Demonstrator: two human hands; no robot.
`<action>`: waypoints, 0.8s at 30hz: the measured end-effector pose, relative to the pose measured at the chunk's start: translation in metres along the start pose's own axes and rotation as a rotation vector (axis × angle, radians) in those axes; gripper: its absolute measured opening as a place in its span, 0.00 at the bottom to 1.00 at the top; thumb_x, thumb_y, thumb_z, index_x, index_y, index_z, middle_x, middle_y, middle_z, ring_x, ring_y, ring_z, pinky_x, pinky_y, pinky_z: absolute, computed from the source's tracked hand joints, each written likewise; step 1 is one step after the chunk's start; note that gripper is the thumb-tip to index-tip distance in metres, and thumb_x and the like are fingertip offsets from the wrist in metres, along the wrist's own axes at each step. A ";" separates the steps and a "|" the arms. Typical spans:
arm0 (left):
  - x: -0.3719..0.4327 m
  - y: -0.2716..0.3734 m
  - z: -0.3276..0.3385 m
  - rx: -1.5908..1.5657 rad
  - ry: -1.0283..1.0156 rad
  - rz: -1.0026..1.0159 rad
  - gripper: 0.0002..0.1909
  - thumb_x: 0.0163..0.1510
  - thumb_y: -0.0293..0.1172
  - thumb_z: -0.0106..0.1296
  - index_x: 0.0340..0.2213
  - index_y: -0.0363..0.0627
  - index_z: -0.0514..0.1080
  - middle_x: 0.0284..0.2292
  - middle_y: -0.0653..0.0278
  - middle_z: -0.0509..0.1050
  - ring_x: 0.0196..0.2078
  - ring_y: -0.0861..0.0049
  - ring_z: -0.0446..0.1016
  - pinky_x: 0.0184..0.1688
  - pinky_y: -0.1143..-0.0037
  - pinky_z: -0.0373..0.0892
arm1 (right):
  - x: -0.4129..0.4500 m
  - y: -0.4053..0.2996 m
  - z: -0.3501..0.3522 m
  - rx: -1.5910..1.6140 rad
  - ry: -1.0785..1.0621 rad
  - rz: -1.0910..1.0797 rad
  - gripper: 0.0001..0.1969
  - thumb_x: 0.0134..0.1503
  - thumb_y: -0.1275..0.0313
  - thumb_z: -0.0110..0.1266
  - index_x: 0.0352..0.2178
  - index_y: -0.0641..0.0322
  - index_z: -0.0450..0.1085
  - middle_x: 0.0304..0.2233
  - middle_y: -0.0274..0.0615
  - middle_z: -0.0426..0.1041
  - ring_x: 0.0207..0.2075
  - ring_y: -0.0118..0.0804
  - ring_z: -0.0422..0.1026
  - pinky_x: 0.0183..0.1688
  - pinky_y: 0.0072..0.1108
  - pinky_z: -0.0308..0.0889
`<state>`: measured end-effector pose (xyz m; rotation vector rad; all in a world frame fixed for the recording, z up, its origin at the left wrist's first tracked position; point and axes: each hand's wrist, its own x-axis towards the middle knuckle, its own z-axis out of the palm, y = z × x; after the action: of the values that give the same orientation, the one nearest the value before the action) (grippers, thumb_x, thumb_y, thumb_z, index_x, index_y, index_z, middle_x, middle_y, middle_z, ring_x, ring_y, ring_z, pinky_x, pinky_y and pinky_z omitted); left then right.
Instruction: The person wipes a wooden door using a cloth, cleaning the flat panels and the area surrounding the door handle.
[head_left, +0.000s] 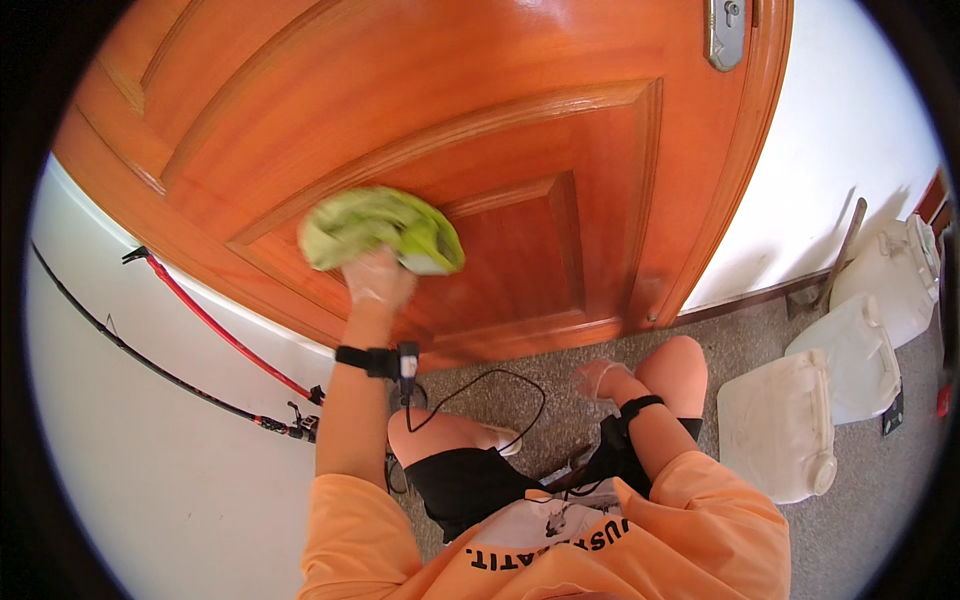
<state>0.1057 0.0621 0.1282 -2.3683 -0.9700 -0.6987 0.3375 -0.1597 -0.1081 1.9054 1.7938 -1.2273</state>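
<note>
My left hand (379, 279), in a thin clear plastic glove, grips a crumpled green cloth (382, 225) and presses it to the lower part of an orange-brown panelled wooden door (517, 247). Hand and cloth are slightly blurred. My right hand (600, 379), also in a clear plastic glove, hangs by my right knee, low in front of the door, and no object shows in it. Its fingers are too indistinct to read their pose. Each arm wears a black strap; a small device with a black cable (544, 390) sits at my left wrist.
White plastic jerrycans (776, 427) stand on the speckled floor (862, 525) at the right, with a wooden-handled tool (844, 251) leaning on the wall behind them. A red rod (217, 326) and a black fishing rod (172, 375) lean at the left wall. The door has a metal lock plate (725, 37).
</note>
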 end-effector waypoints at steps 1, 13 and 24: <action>-0.014 0.001 0.012 -0.028 -0.093 0.067 0.23 0.42 0.38 0.56 0.42 0.45 0.71 0.47 0.52 0.68 0.53 0.53 0.62 0.56 0.54 0.54 | -0.003 -0.001 -0.002 -0.008 -0.020 0.023 0.24 0.57 0.56 0.44 0.55 0.45 0.61 0.59 0.43 0.56 0.58 0.49 0.58 0.58 0.37 0.57; 0.002 0.024 -0.026 -0.276 0.183 0.219 0.19 0.38 0.32 0.57 0.36 0.46 0.71 0.40 0.51 0.72 0.47 0.53 0.67 0.51 0.63 0.61 | 0.006 0.013 0.019 -0.049 0.108 -0.006 0.24 0.55 0.56 0.43 0.53 0.50 0.64 0.55 0.46 0.62 0.54 0.49 0.63 0.55 0.36 0.61; 0.102 0.009 -0.078 0.027 0.193 -0.194 0.28 0.43 0.44 0.57 0.46 0.48 0.67 0.38 0.50 0.74 0.41 0.55 0.73 0.43 0.64 0.68 | 0.019 0.017 0.019 0.000 0.115 -0.036 0.20 0.54 0.61 0.44 0.44 0.60 0.69 0.49 0.52 0.68 0.50 0.52 0.67 0.51 0.38 0.64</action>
<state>0.1541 0.0601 0.2475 -2.1543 -1.1246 -0.9616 0.3431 -0.1635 -0.1393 1.9891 1.8929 -1.1514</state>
